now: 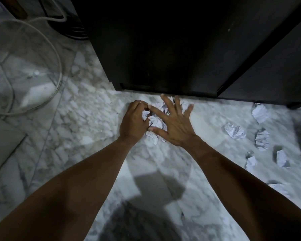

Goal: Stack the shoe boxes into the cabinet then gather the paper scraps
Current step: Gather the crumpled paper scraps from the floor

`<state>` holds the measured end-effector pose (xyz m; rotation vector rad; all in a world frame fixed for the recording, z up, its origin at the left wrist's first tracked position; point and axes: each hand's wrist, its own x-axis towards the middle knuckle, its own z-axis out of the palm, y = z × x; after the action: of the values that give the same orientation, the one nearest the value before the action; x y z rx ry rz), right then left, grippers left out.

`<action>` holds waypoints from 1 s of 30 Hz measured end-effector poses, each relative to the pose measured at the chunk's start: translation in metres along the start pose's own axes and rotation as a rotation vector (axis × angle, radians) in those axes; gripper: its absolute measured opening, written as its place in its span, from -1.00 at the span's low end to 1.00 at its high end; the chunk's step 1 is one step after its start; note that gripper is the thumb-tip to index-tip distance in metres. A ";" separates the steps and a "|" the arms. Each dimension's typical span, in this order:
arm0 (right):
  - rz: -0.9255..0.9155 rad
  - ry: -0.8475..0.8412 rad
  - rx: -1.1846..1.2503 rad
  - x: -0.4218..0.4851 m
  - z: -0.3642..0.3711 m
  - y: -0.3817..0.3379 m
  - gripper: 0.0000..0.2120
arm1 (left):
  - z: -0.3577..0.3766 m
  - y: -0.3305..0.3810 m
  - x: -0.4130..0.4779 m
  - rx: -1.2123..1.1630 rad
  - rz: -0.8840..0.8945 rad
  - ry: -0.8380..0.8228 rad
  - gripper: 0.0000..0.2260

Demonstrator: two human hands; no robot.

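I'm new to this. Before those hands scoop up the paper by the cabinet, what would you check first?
1. Left hand has a grip: ok, its fingers curl round part of the pile.
2. Right hand covers the pile: ok, it lies spread flat over it.
3. All paper gathered: not ok, loose scraps lie apart on the floor to the right.
4. Shoe boxes inside the cabinet: cannot tell, it is too dark.
5. Cord out of the way: ok, it lies far left of both hands.
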<state>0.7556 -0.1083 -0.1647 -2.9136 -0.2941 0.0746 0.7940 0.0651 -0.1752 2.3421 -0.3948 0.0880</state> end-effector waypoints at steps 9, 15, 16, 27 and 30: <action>0.122 0.259 0.180 0.004 0.014 0.006 -0.71 | 0.000 0.001 0.001 -0.012 0.022 0.019 -0.72; 0.112 0.225 0.187 0.001 0.012 0.002 -0.57 | 0.001 -0.002 0.002 0.001 0.049 0.038 -0.69; 0.091 0.208 0.189 -0.003 0.011 0.001 -0.56 | 0.002 -0.003 0.003 0.008 0.052 0.036 -0.70; 0.117 0.207 0.113 -0.016 0.020 -0.011 -0.40 | 0.001 -0.006 0.003 -0.043 0.034 0.043 -0.73; 0.149 0.267 0.086 -0.012 0.020 -0.013 -0.60 | 0.004 -0.006 0.000 -0.044 0.027 0.044 -0.78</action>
<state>0.7404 -0.0944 -0.1814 -2.8102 -0.0285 -0.2691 0.7957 0.0664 -0.1819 2.2879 -0.4027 0.1422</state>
